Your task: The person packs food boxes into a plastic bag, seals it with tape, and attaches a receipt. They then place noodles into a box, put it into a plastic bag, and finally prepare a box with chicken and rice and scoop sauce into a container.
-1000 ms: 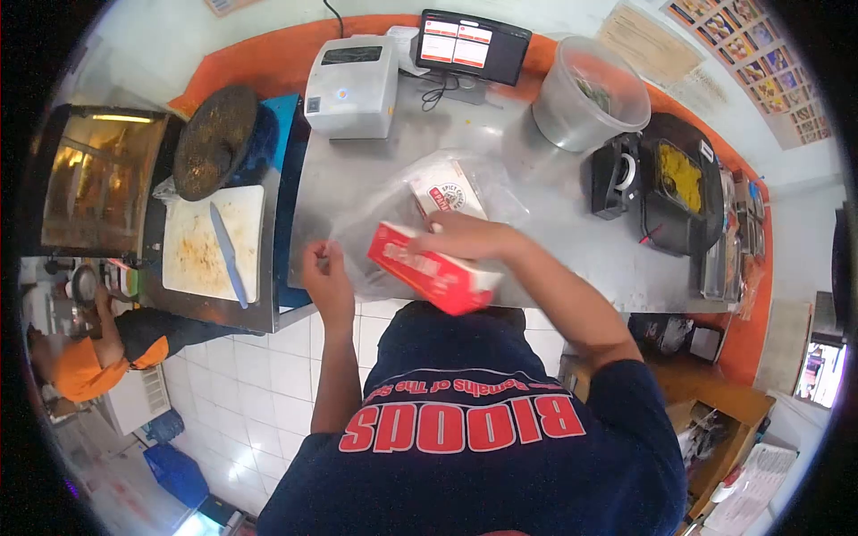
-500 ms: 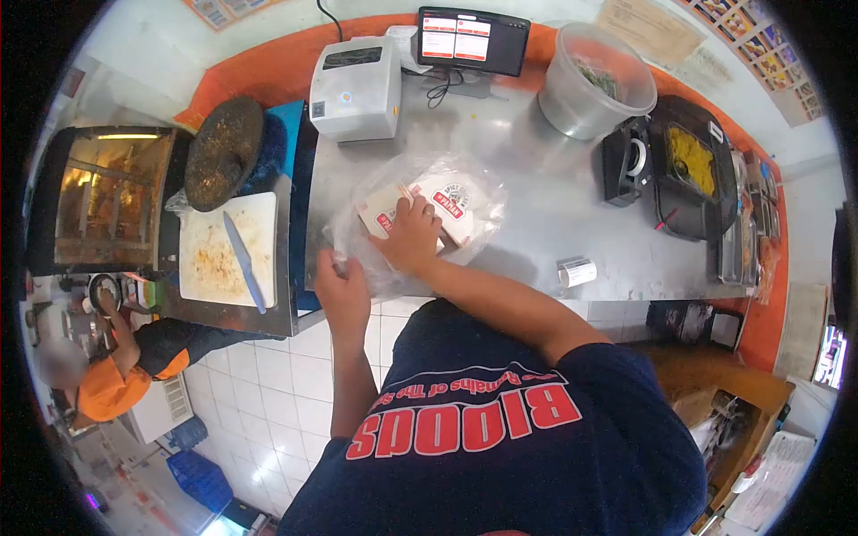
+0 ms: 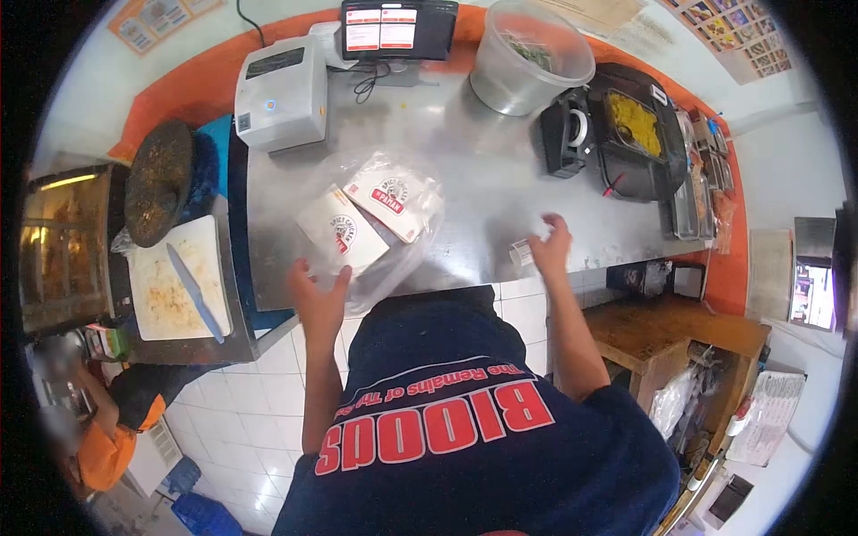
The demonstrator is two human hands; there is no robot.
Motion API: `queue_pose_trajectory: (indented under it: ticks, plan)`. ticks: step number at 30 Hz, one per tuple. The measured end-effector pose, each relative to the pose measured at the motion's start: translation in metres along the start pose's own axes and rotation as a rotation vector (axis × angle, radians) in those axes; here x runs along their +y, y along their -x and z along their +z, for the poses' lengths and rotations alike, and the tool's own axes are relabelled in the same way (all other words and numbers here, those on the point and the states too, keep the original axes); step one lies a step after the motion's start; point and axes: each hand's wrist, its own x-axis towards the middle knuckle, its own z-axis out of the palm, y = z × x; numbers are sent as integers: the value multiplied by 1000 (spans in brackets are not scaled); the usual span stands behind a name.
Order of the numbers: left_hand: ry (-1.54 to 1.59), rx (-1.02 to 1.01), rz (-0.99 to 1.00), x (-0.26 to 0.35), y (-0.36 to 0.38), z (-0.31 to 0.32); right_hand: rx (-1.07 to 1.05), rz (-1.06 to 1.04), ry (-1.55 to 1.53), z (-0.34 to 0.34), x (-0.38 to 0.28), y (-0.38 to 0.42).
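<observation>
Two white printed boxes (image 3: 388, 196) lie side by side in a clear plastic bag (image 3: 420, 259) on the metal table (image 3: 465, 161). My left hand (image 3: 319, 299) is at the near left edge of the bag, thumb and fingers apart, holding nothing. Farther right, my right hand (image 3: 552, 246) is over the table's front edge, right at a small printed paper slip (image 3: 520, 253). Its thumb and fingers are partly spread beside the slip; whether they touch it is unclear.
A label printer (image 3: 281, 94), a screen (image 3: 399, 29) and a clear bucket (image 3: 527, 58) stand at the back. At right are a black tape dispenser (image 3: 565, 134) and a tray of yellow food (image 3: 635, 123). A knife (image 3: 195, 290) lies on a cutting board at left, near a co-worker in orange (image 3: 105, 451).
My right hand has left the boxes and moved right to the paper slip. My left hand has opened beside the bag. The camera view has turned to the right.
</observation>
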Motion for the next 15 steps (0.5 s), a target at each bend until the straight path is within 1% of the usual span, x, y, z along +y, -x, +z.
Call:
queue_pose_trajectory:
  ticks: [1, 2, 3, 4, 5, 6, 8, 9, 11, 13, 15]
  plan:
    - [99, -66, -71, -5, -7, 13, -140, 154, 194, -23, -6, 10]
    - [194, -134, -139, -11, -11, 23, -146, 150, 185, -25, 4, 19]
    - [186, -127, -138, -18, -12, 32, -253, 178, 146, -22, 19, 26]
    - [98, -95, -35, -21, -13, 41, -358, 205, 106, -15, 25, 30]
    - [11, -66, 70, -26, -15, 47, -323, 76, 103, -6, 31, 31]
    - [6, -63, 76, -27, -17, 49, -319, 77, 96, 1, 26, 26]
    - [153, -96, 66, -28, -20, 49, -169, 285, -483, 25, -5, 9]
    - [149, -98, 71, -29, -22, 50, 118, 110, -357, 42, -25, 0]
    - [168, -122, 81, -33, -26, 50, 206, -45, -433, 63, -72, -21]
    - [195, -138, 112, -48, -31, 56, 60, -134, -259, 101, -84, -39]
    - [222, -144, 138, -50, -33, 51, -277, -87, -329, 142, -94, -40]
